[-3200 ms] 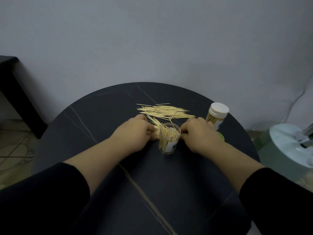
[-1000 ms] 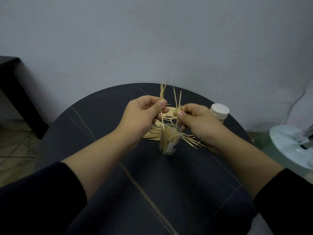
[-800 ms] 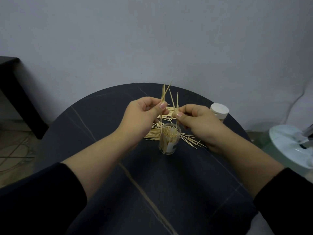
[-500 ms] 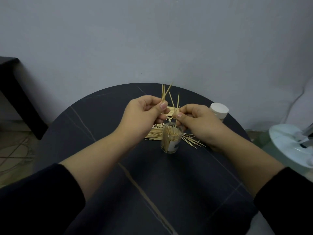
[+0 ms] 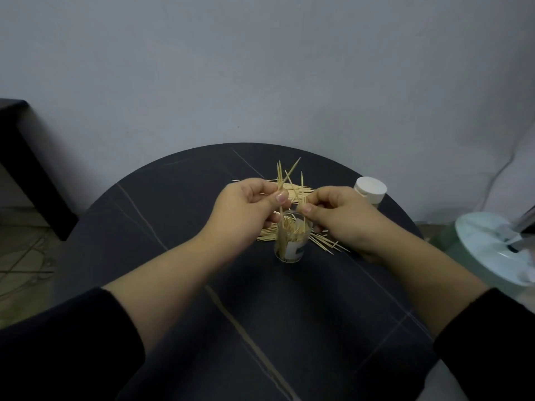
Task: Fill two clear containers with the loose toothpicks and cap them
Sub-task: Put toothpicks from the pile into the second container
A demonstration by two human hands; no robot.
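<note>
Pale wooden toothpicks stand pinched in both my hands, points up, right over the open container point(image 5: 291, 241). My left hand point(image 5: 249, 209) keeps a narrow grip, thumb against forefinger, on a small splayed bunch point(image 5: 282, 180); my right hand point(image 5: 338, 215) pinches a thinner few point(image 5: 302, 189) the same way. I hold them upright so their lower ends can slide straight into the narrow mouth instead of bridging across the rim.

That clear container sits upright on the dark surface point(image 5: 179, 215), between my wrists and close to me, already well stocked with sticks leaning inside. I judge it well along, not yet ready to cap. Loose toothpicks point(image 5: 327, 244) lie fanned on the surface just behind and to the right of it, within easy reach for the next pinch.

Farther right, near the surface's edge, the second container point(image 5: 370, 190) stands with its white cap on, so that half looks finished.
</note>
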